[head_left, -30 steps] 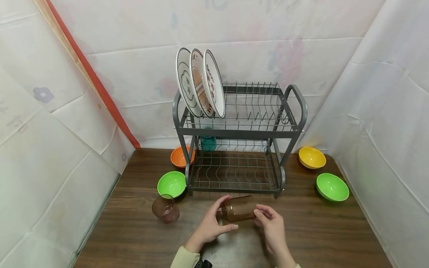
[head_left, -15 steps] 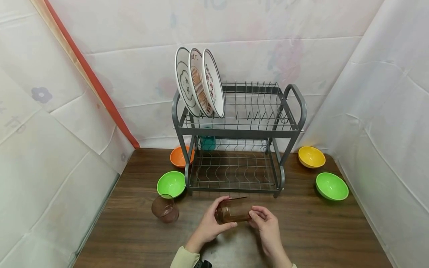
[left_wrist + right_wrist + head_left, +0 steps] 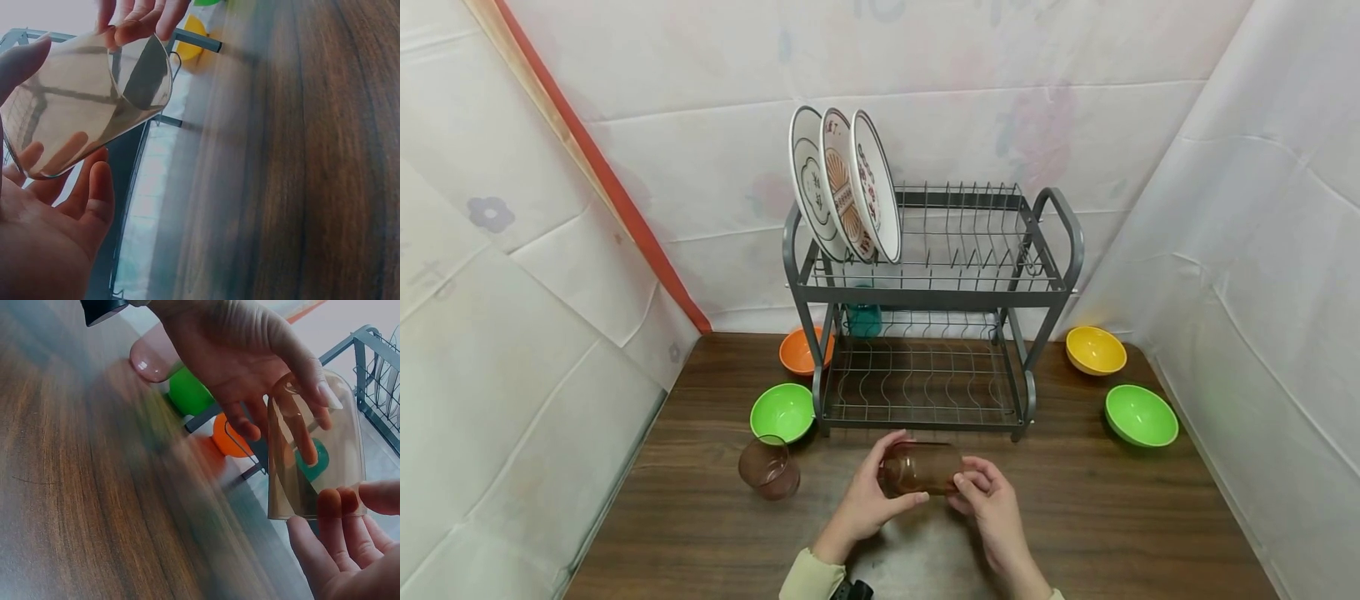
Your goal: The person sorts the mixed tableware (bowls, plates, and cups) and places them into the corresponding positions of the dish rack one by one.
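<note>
A brown see-through drinking glass (image 3: pixel 922 468) lies sideways in the air between both hands, over the front of the table. My left hand (image 3: pixel 867 500) holds its base end, thumb on the near side and fingers round the far side. At the rim, my right hand (image 3: pixel 990 510) pinches the wall between thumb and fingers. The left wrist view shows the glass (image 3: pixel 69 100) with its open mouth angled toward the right hand (image 3: pixel 144 19). Another tinted glass (image 3: pixel 770 471) stands on the table to the left.
Behind the hands is a two-tier dish rack (image 3: pixel 932 296) with three plates (image 3: pixel 850 187) on top and a teal cup (image 3: pixel 863 321) low at the back. Green (image 3: pixel 782 414) and orange bowls (image 3: pixel 797 352) stand left; yellow (image 3: pixel 1095 351) and green bowls (image 3: pixel 1141 416) stand right.
The held glass has shifted slightly left and turned a little, and its base end now sits deeper in the left hand. The right hand has moved left along with the rim.
</note>
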A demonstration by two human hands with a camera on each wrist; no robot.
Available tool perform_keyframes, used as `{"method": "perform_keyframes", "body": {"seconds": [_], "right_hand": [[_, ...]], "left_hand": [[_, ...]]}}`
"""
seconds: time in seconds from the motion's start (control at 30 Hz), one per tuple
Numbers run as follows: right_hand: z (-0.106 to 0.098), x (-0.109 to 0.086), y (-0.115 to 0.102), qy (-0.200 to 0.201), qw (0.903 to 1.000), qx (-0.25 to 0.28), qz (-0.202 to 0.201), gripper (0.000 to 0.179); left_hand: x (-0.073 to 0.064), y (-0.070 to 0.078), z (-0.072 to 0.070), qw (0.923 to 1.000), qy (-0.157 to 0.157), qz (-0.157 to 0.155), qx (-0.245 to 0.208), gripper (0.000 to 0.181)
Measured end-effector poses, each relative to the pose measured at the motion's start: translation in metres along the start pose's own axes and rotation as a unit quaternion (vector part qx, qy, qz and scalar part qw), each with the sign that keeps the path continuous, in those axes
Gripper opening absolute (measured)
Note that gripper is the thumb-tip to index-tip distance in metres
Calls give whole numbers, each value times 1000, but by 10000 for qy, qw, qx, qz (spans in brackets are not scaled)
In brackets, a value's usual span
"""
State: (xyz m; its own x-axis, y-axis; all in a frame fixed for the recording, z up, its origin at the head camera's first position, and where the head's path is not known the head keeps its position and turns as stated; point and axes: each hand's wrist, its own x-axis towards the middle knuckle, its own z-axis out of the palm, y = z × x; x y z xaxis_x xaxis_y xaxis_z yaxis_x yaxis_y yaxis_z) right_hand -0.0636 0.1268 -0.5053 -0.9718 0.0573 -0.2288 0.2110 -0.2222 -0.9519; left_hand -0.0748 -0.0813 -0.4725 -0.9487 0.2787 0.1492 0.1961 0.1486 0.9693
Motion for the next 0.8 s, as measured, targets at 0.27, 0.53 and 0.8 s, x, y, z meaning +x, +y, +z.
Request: {"method": "perform_keyframes", "body": {"seconds": [0.27, 0.53, 0.8], "right_hand": [[0, -1, 1, -153, 9999, 28, 20, 43], [-1, 0, 2, -456, 9985, -222, 218, 45], [1, -2, 6, -1018, 9938, -284, 348, 49]], "left_hand": [[5, -21, 2, 9999, 105, 2, 12, 85], [7, -29, 4, 9995, 284, 36, 129, 88], [7, -24, 3, 9980, 544, 191, 268, 85]]}}
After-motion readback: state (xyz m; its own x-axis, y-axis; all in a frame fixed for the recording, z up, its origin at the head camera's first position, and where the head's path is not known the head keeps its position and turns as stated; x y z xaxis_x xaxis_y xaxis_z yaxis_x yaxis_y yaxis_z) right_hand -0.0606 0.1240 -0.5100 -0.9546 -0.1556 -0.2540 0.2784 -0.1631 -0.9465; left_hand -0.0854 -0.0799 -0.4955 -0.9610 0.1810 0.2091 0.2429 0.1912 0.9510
